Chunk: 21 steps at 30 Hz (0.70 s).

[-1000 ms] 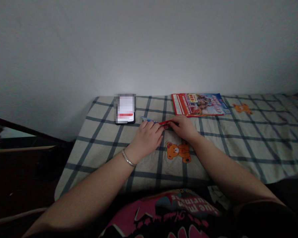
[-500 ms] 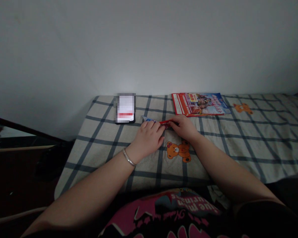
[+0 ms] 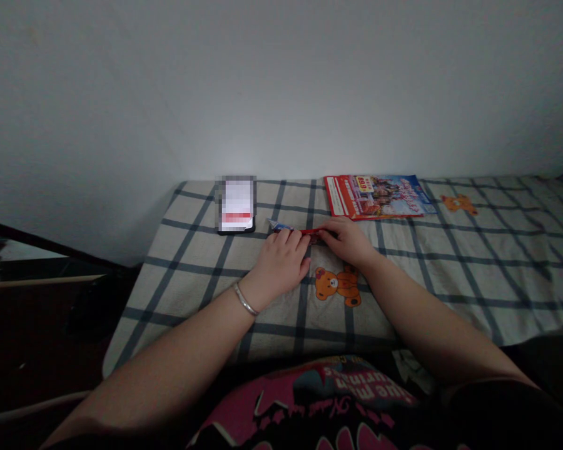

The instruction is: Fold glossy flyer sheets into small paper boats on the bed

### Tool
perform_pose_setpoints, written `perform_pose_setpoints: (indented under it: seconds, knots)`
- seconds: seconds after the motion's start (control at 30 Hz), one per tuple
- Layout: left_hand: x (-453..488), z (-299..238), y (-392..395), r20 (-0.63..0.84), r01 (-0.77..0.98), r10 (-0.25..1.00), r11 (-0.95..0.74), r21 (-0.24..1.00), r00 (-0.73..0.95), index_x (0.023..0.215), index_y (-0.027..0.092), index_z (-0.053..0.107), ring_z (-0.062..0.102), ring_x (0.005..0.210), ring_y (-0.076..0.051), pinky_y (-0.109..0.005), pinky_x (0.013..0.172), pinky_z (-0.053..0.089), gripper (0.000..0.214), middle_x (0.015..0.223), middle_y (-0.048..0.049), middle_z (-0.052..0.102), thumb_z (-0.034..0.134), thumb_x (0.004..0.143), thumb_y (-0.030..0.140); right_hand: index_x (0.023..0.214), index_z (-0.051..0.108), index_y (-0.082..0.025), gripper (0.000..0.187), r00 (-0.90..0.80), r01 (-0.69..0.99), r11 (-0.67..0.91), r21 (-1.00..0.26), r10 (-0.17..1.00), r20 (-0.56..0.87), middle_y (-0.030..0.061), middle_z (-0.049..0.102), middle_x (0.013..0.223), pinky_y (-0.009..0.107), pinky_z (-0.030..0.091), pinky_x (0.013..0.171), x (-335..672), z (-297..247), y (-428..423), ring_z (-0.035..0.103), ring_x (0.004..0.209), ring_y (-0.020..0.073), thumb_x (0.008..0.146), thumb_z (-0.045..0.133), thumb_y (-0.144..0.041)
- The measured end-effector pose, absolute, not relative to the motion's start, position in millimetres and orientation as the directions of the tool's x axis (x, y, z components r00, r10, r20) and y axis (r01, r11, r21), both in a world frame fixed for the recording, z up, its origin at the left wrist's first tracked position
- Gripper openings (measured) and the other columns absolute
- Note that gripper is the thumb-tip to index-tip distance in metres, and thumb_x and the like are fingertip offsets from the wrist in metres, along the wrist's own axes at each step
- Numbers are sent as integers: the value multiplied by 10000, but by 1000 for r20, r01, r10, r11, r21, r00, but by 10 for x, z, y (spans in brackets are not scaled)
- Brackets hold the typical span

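Observation:
A narrow piece of folded printed paper, red at one end with a pointed blue tip at the other, lies on the checked cloth under both hands. My left hand is over its middle and left, fingers close together and pressed on it, covering much of it. With thumb and fingers, my right hand pinches the red right end. The paper's exact folded shape is hidden by the fingers. Just beyond my right hand sits a stack of colourful printed leaflets, red and blue.
A phone with a lit, blurred screen stands behind and left of my hands. The checked cloth with printed teddy bears covers the surface, which meets a pale wall at the back. A dark floor area shows at the lower left.
Both hands stay at nearly the same spot on the folded paper. My left fingers shift very slightly; the phone and leaflets have not moved.

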State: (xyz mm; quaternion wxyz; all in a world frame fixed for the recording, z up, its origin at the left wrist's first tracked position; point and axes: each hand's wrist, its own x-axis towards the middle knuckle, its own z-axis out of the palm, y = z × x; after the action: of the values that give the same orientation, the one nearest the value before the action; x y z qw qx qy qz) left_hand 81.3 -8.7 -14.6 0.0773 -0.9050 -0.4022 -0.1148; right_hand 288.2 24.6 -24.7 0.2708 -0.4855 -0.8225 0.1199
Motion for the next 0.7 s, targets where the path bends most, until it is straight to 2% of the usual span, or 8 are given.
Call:
perform_pose_setpoints:
  seconds: [0.27, 0.53, 0.7]
  knots:
    - [801, -101, -95, 257, 723, 693, -690, -34, 674, 1296, 222, 564, 504, 1029, -296, -430, 828, 440, 372, 1121, -91, 585, 503, 942, 320, 901, 732, -181, 194, -384, 719, 506, -476, 860, 335, 61, 696, 822, 338, 459, 793, 2881, -232, 242, 616, 811, 201, 923, 541, -209]
    - [814, -101, -97, 258, 740, 715, -672, -3, 650, 1242, 162, 596, 519, 1047, -297, -434, 839, 461, 373, 1116, -114, 592, 556, 914, 335, 906, 734, -182, 189, -378, 730, 502, -464, 862, 338, 61, 695, 828, 334, 464, 788, 2883, -227, 222, 612, 808, 197, 924, 550, -217]
    - [765, -39, -92, 252, 736, 718, -676, 31, 649, 1177, 135, 646, 583, 985, -264, -391, 778, 505, 301, 1072, -109, 640, 497, 953, 271, 901, 736, -198, 184, -400, 712, 526, -464, 848, 348, 61, 701, 840, 347, 471, 816, 2910, -230, 215, 621, 843, 206, 920, 553, -211]
